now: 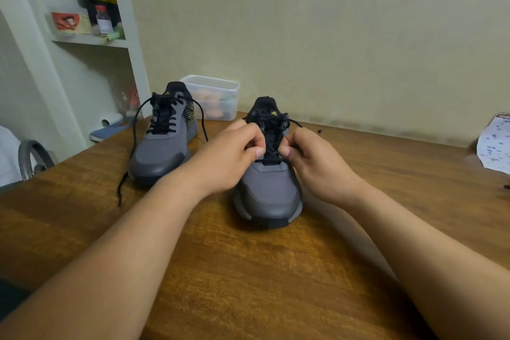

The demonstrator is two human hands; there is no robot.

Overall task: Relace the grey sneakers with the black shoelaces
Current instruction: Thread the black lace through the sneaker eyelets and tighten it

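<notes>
Pinching at the lacing of one grey sneaker (pixel 269 196), both hands meet over the shoe's throat. The left hand (pixel 229 157) comes in from the left with its fingers curled and the thumb pressed toward the forefinger, nipping the black lace (pixel 271 143) at the lower crossings. The right hand (pixel 314 163) mirrors it from the other side, fingers curled in, its thumb tip just beside the left thumb. Which strand each hand holds is hidden by the fingers.

This sneaker stands on the wooden bench (pixel 248 284) with its toe toward the person and its heel toward the wall, the black tongue upright behind the hands. A thin run of lace arcs out from the top eyelets on the right.

The second sneaker (pixel 162 152) stands to the left and a little farther back, apart from the first, toe angled toward the near left. It is laced across in black, and its loose lace (pixel 132 152) hangs free at both ends: one long end drops down the left side and trails onto the bench past the toe, while the other curves down between the two shoes.

Behind the shoes, against the wall, sits a clear plastic container (pixel 215 96) with pale orange and green things inside. A printed sheet of paper (pixel 494 143) lies at the right edge, and white shelves (pixel 91 41) at the left carry a small bottle (pixel 103 21).
</notes>
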